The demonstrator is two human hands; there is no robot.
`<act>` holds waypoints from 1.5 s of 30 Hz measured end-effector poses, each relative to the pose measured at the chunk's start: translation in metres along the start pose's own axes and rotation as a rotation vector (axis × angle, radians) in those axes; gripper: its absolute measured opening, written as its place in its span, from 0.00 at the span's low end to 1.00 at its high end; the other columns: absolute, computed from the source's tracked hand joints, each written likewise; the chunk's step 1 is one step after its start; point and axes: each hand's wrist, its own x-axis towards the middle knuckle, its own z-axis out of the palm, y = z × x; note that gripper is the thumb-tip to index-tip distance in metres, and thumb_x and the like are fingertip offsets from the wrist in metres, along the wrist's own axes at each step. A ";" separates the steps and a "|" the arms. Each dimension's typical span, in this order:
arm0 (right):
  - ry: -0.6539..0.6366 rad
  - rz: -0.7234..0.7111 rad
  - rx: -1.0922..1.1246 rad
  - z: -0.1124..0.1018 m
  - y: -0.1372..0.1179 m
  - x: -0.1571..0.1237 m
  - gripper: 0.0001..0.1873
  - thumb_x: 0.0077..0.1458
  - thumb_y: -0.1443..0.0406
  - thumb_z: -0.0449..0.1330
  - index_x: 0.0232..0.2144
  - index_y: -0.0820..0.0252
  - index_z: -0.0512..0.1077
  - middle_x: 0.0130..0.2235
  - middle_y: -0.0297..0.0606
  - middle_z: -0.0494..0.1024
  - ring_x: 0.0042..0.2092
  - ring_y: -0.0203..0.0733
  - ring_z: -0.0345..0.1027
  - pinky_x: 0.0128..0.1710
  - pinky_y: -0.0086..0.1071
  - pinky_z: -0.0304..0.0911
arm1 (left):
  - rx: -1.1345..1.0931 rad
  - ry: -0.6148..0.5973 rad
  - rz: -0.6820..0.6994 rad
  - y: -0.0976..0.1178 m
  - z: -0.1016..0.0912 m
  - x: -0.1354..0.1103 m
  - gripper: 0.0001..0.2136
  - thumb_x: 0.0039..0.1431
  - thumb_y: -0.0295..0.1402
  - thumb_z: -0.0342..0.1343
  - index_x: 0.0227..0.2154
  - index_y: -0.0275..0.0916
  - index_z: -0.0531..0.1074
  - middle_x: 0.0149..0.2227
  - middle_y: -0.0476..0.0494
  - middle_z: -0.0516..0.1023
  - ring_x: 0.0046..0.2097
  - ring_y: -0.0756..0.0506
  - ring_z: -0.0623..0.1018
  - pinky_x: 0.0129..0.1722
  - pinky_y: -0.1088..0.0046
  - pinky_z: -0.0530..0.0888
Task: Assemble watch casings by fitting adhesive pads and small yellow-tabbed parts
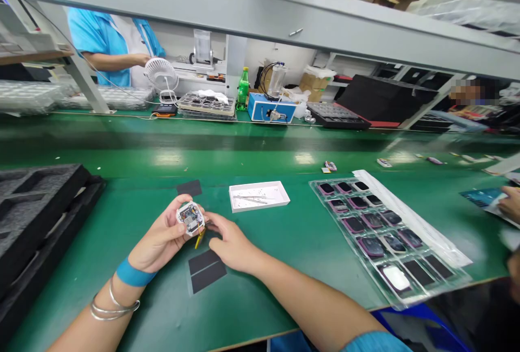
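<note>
The small open module sat left of the frame's centre, raised just above the green table. Its circuit board was bare and had no cover on it, so the work on it looked unfinished. At right, the clear tray had nearly every pocket filled with dark pieces. The left hand was curled tight around the module, thumb and fingers clamped on its sides. The right hand had its fingers drawn close together at the module's lower edge, by a yellow strip. Whether they pinched that strip could not be told. Black pads lay beneath the hands.
</note>
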 end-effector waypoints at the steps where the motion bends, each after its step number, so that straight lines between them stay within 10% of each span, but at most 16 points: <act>1: -0.032 0.067 0.216 -0.002 -0.001 0.000 0.30 0.45 0.78 0.54 0.52 0.57 0.61 0.53 0.41 0.68 0.55 0.41 0.62 0.55 0.42 0.58 | 0.008 0.002 0.000 0.000 0.000 0.000 0.23 0.40 0.28 0.68 0.41 0.44 0.69 0.38 0.46 0.76 0.39 0.47 0.77 0.39 0.75 0.76; 4: -0.099 0.244 0.646 -0.004 -0.006 -0.003 0.30 0.40 0.73 0.65 0.48 0.59 0.62 0.39 0.37 0.76 0.44 0.40 0.71 0.49 0.40 0.63 | 0.042 0.005 -0.003 0.001 0.000 0.000 0.23 0.40 0.29 0.68 0.41 0.45 0.68 0.38 0.47 0.76 0.37 0.47 0.77 0.34 0.76 0.76; 9: 0.040 0.384 0.663 -0.010 -0.015 -0.006 0.20 0.35 0.62 0.70 0.31 0.64 0.68 0.25 0.32 0.75 0.29 0.35 0.73 0.36 0.32 0.67 | 0.053 0.035 -0.012 0.004 0.000 0.002 0.22 0.40 0.29 0.68 0.40 0.45 0.69 0.38 0.47 0.76 0.41 0.46 0.77 0.39 0.74 0.76; 20: 0.372 -0.249 0.120 -0.031 -0.035 -0.015 0.10 0.49 0.64 0.63 0.37 0.55 0.76 0.32 0.34 0.72 0.34 0.35 0.67 0.36 0.30 0.66 | 0.097 -0.026 -0.175 0.003 -0.001 -0.004 0.22 0.42 0.31 0.67 0.43 0.46 0.73 0.38 0.45 0.77 0.38 0.44 0.78 0.28 0.77 0.77; 34: 0.412 -0.408 -0.376 -0.023 -0.021 -0.011 0.10 0.55 0.68 0.57 0.40 0.55 0.74 0.36 0.37 0.77 0.39 0.36 0.70 0.42 0.31 0.66 | 0.318 -0.005 -0.291 -0.015 0.016 0.002 0.15 0.47 0.28 0.63 0.41 0.39 0.74 0.31 0.44 0.77 0.34 0.47 0.77 0.31 0.74 0.76; 41: 0.377 -0.136 -0.347 -0.026 -0.020 -0.009 0.16 0.54 0.68 0.57 0.46 0.57 0.68 0.41 0.38 0.76 0.40 0.36 0.70 0.41 0.32 0.67 | 0.299 0.148 -0.289 -0.010 0.011 0.007 0.11 0.47 0.28 0.63 0.36 0.35 0.74 0.34 0.40 0.79 0.34 0.45 0.79 0.27 0.78 0.76; 45: -0.007 -0.077 -0.627 -0.023 -0.021 -0.017 0.12 0.51 0.66 0.61 0.40 0.58 0.72 0.46 0.41 0.74 0.50 0.43 0.66 0.50 0.39 0.62 | 0.229 0.290 -0.231 0.002 0.002 0.008 0.08 0.49 0.24 0.60 0.34 0.34 0.74 0.37 0.39 0.79 0.35 0.46 0.79 0.33 0.74 0.78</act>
